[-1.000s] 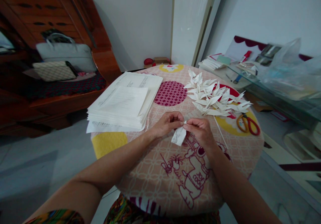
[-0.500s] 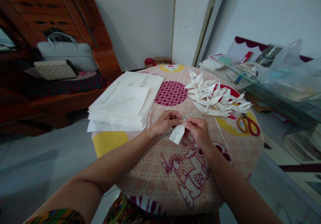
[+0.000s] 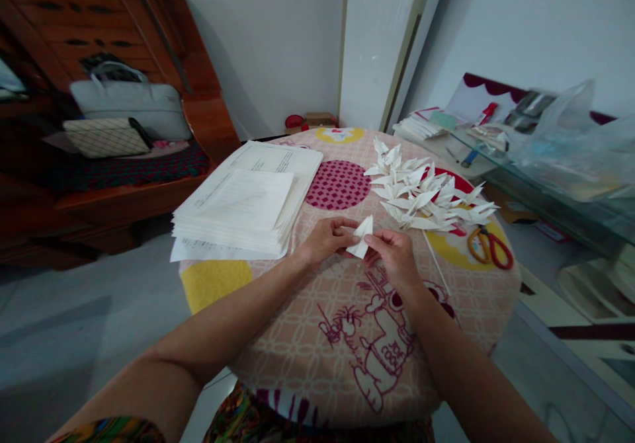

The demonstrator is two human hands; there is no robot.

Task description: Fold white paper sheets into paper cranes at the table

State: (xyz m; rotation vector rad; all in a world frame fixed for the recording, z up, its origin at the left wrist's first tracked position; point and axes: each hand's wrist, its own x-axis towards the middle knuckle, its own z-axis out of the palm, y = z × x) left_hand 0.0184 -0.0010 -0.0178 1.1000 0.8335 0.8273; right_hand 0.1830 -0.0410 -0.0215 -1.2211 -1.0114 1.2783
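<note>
A small folded white paper piece (image 3: 362,236) is pinched between my two hands above the round table (image 3: 347,337). My left hand (image 3: 326,239) grips its left side with closed fingers. My right hand (image 3: 391,258) holds its right edge between thumb and fingertips. The piece points upward, its tip toward the far side. Just beyond my hands lies a heap of several folded white paper shapes (image 3: 426,195).
A thick stack of white printed sheets (image 3: 248,201) sits at the table's left. Orange-handled scissors (image 3: 489,246) lie at the right edge, beside a thin stick (image 3: 436,268). A glass table with books and a plastic bag (image 3: 570,145) stands to the right. A wooden bench with bags (image 3: 119,116) is at left.
The paper piece hung downward from my fingers before; now it is turned up and folded smaller, with its tip pointing away. Both hands stayed in nearly the same place.
</note>
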